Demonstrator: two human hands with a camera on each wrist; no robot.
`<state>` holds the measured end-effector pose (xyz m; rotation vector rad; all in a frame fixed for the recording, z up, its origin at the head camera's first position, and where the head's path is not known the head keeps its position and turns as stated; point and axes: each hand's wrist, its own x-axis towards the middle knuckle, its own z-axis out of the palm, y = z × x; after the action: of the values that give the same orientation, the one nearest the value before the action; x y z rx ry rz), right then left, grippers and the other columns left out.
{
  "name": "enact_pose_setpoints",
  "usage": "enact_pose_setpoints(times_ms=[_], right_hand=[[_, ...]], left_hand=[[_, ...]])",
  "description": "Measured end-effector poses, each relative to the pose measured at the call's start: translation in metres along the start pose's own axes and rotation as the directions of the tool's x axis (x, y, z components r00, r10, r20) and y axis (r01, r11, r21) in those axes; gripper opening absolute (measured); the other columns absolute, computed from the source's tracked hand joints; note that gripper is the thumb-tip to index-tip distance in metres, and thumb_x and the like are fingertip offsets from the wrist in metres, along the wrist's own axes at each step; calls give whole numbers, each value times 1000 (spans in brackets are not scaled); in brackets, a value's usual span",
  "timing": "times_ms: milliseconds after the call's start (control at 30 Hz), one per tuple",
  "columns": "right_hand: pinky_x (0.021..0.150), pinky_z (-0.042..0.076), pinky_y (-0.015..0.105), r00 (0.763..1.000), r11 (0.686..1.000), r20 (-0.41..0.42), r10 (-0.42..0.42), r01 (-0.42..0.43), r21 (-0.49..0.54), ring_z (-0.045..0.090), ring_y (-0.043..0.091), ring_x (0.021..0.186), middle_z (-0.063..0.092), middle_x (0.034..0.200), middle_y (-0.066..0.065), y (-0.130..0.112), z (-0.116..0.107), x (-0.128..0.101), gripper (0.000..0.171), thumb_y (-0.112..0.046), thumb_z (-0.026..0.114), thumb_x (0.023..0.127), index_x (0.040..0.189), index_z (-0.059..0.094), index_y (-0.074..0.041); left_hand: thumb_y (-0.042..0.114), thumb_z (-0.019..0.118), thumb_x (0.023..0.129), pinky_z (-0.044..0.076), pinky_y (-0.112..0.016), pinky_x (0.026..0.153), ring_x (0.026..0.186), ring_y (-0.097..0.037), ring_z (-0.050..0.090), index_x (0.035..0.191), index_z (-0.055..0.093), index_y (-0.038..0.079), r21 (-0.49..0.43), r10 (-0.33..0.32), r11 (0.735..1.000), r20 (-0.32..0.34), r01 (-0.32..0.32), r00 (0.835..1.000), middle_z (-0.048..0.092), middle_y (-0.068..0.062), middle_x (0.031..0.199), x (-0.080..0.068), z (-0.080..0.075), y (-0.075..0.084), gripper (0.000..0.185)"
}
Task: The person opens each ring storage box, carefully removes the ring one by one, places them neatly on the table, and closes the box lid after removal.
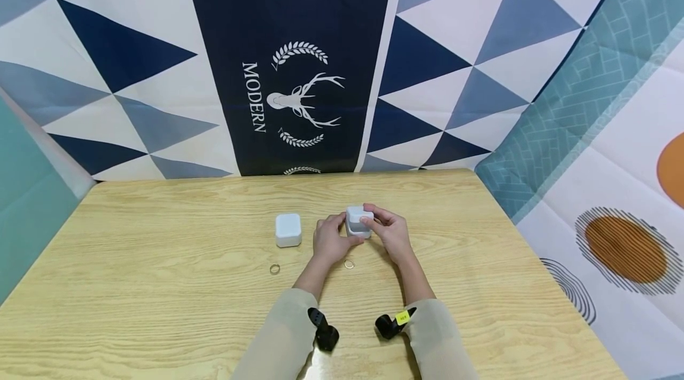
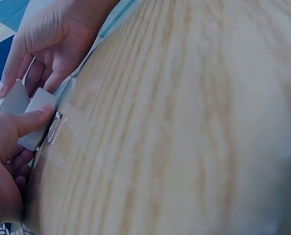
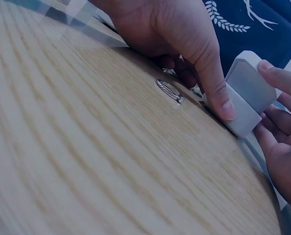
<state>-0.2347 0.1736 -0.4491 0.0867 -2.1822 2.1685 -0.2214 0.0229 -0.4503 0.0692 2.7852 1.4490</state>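
Observation:
A small white ring box point(image 1: 358, 227) stands partly open between the two hands, its lid point(image 3: 253, 78) tilted up from the base. My left hand point(image 1: 330, 240) grips the base from the left, thumb along the front wall, as the right wrist view shows. My right hand point(image 1: 394, 236) pinches the lid between thumb and fingers from the right side. On the near side of the box lies a thin ring point(image 3: 169, 91) with a small bright stone. The inside floor of the box is hidden.
A second white ring box point(image 1: 288, 230), closed, sits to the left of the hands. Nearer on the wooden table point(image 1: 160, 285) lies another ring point(image 1: 275, 269). A patterned cloth point(image 1: 299, 101) hangs behind the table's far edge.

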Motion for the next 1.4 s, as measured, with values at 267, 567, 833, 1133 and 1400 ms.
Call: enact_pose_setpoints(times_ms=[267,567,833,1133,1400], right_hand=[[95,45,18,1000,1000,1,-8,8,-11,59,5,110,59,126,20,-1,1,1,35,-5,70,82,112,63,10],[96,45,19,1000,1000,20,-1,1,-12,52,25,124,56,129,22,-1,2,1,36,-2,69,82,114,60,12],[99,43,20,1000,1000,22,12,-12,-27,50,24,125,56,130,20,-1,0,0,36,0,68,82,115,60,11],[102,40,23,999,999,33,19,-17,-41,49,21,127,56,131,18,-3,-2,-1,36,0,69,81,114,61,11],[102,40,22,999,999,39,25,-23,-49,48,19,127,56,131,17,-4,-4,-1,35,1,69,80,113,61,11]], left_hand=[[36,78,73,37,-41,96,111,-25,46,135,51,9,-1,5,1000,-2,-5,1000,56,-7,132,0,-2,1,73],[36,77,75,38,-42,96,112,-25,45,135,51,9,-2,-6,1000,2,6,1000,56,-7,132,-1,-3,0,71],[36,77,75,37,-41,96,112,-25,45,134,51,9,-2,3,1000,5,-3,1000,56,-7,133,-1,-2,0,71],[35,78,74,37,-41,96,112,-25,45,134,52,10,-7,-1,1000,6,1,1000,56,-7,132,-1,-1,1,70],[35,78,74,37,-42,96,113,-25,45,134,52,10,-1,-2,1000,9,2,1000,56,-6,132,-2,-2,2,70]])
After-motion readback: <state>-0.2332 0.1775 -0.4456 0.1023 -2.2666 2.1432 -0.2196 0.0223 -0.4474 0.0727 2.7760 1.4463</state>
